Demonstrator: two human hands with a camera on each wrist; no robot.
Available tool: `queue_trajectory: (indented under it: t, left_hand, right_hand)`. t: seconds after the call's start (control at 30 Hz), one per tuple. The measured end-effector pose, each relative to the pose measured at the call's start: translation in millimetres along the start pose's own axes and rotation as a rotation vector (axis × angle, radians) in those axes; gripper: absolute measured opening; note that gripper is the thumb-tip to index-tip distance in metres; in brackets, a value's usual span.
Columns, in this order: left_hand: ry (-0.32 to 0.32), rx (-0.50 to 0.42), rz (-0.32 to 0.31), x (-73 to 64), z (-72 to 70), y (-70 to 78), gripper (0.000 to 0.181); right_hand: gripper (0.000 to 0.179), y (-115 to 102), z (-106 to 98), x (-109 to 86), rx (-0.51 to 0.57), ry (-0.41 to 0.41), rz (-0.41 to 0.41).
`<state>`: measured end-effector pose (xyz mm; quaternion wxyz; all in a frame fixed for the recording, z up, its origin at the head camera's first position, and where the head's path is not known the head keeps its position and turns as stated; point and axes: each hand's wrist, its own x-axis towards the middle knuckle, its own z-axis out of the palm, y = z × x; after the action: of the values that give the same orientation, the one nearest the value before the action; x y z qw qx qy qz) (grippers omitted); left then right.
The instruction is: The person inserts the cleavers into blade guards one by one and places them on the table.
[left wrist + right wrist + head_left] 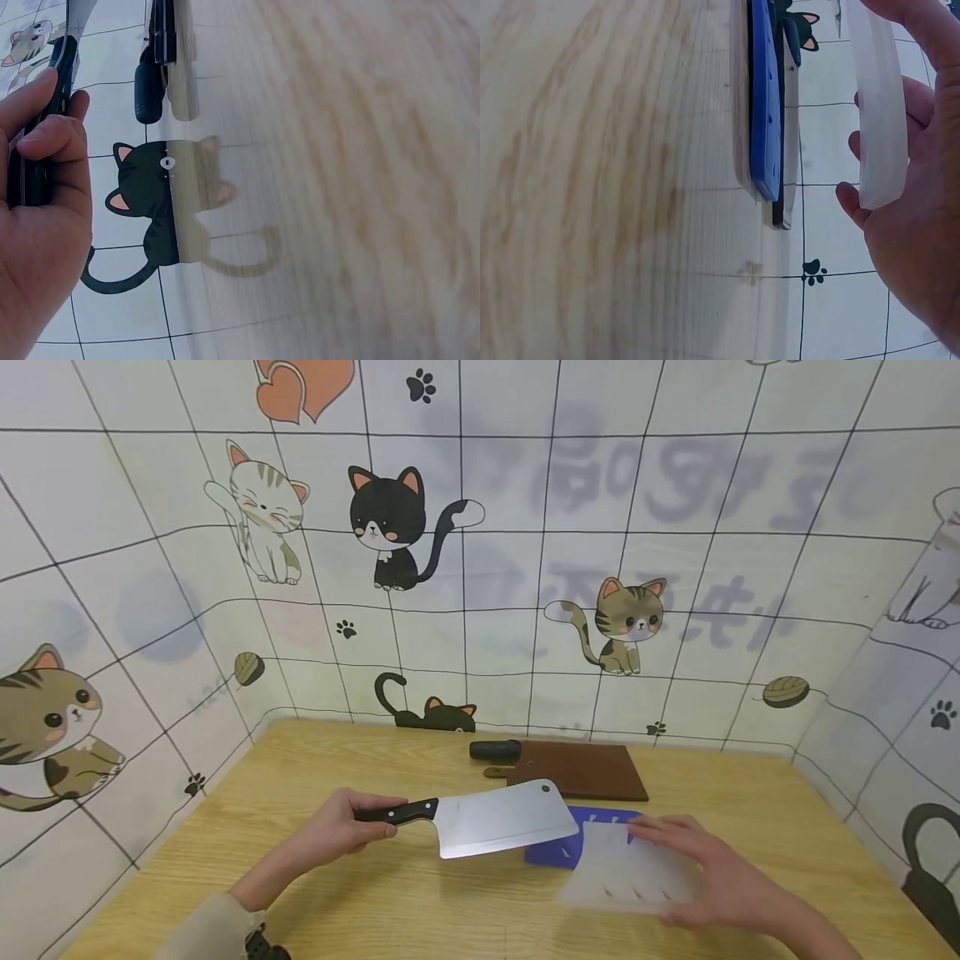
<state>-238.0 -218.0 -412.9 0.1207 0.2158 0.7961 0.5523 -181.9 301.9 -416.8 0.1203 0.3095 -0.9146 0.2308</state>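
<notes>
- The left hand [352,822] grasps the cleaver [506,822] by its black handle [416,812], thumb and fingers wrapped on it, the blade raised off the counter [390,910] and pointing toward the other hand.
- The right hand [716,872] grasps a white translucent sleeve [630,872] between thumb and fingers, also lifted; it sits just beyond the blade's end, though whether they touch I cannot tell.
- The step in hand looks like pairing blade and sleeve: both are held, neither fitted to the other.
- My judgement: the next move calls for a steady blade, the sleeve's opening lined up with it, and fingertips clear of the edge.
- Past the hands, a blue piece [551,854] lies partly hidden on the counter, before a brown board [588,768].
</notes>
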Motion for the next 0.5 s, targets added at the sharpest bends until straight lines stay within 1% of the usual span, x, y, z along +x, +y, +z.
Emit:
queue_trajectory:
  t: [0.13, 0.33, 0.37, 0.5]
  left_hand:
    - [0.001, -0.016, 0.014, 1.2, 0.5, 2.7, 0.044]
    - [-0.019, -0.006, 0.01, 3.2, 0.9, 5.5, 0.043]
    - [-0.019, -0.004, 0.01, 3.6, 0.8, 5.3, 0.043]
    - [-0.007, 0.003, 0.01, 3.1, -0.3, 5.1, 0.043]
  right_hand:
    - [0.089, 1.6, 0.6, 3.8, 0.008, 0.011, -0.024]
    - [0.089, 3.5, 2.2, 5.9, 0.051, 0.011, -0.056]
    - [0.089, 3.7, 2.6, 5.8, 0.052, 0.01, -0.054]
    - [0.089, 3.1, 3.4, 4.8, 0.054, -0.004, 0.009]
